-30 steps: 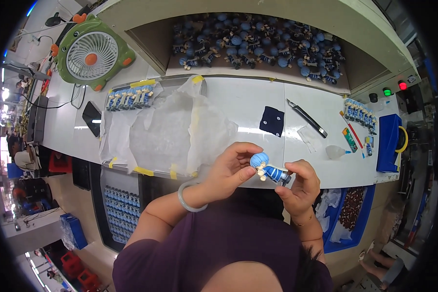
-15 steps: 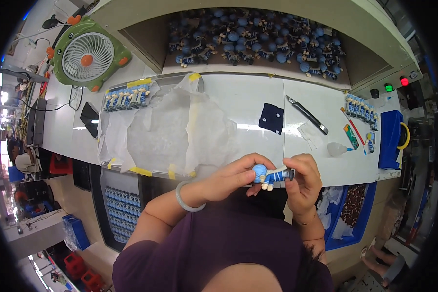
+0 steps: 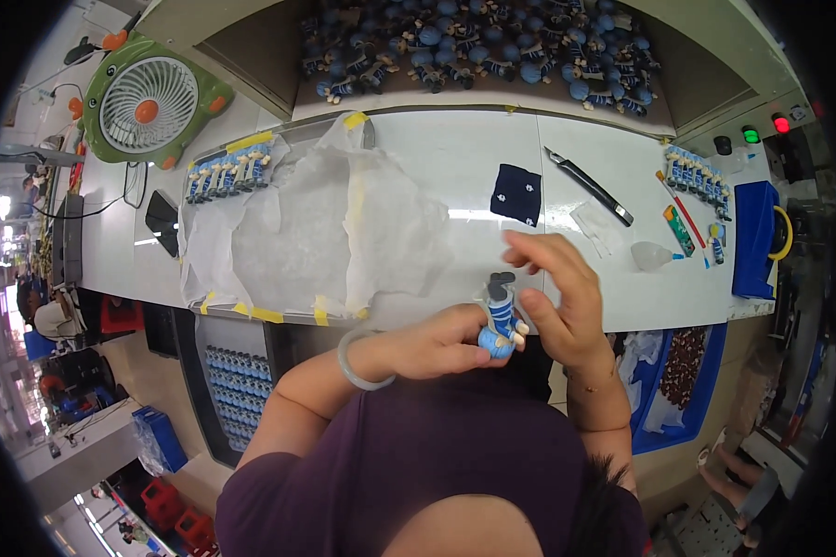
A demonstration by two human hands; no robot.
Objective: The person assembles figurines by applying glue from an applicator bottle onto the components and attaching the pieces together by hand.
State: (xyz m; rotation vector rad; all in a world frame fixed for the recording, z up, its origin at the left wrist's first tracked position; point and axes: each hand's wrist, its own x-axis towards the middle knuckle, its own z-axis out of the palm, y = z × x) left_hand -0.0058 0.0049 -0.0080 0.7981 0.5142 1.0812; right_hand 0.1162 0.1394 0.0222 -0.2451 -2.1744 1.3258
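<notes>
A small blue-haired doll figurine point(image 3: 501, 316) in striped blue clothes is pinched by its head in my left hand point(image 3: 437, 345). Its dark shoes point away from me and its head is toward my body. Just to the right, my right hand point(image 3: 567, 302) is off the figurine, with thumb and fingers apart and nothing between them. Beyond the hands lies a folded dark navy cloth point(image 3: 516, 195). A black-handled cutter knife point(image 3: 589, 186) rests to the right of the cloth.
A tray lined with white paper point(image 3: 293, 232) holds a row of figurines point(image 3: 228, 174). Many more fill the shelf bin point(image 3: 474, 51). At the right are another figurine row point(image 3: 698, 174), a squeeze bottle point(image 3: 655, 255), a red brush point(image 3: 683, 209) and a blue box point(image 3: 754, 241). A green fan point(image 3: 149, 102) stands far left.
The figurine has turned from lying sideways to feet pointing away from me. My right hand has let go of its feet and moved up with fingers spread.
</notes>
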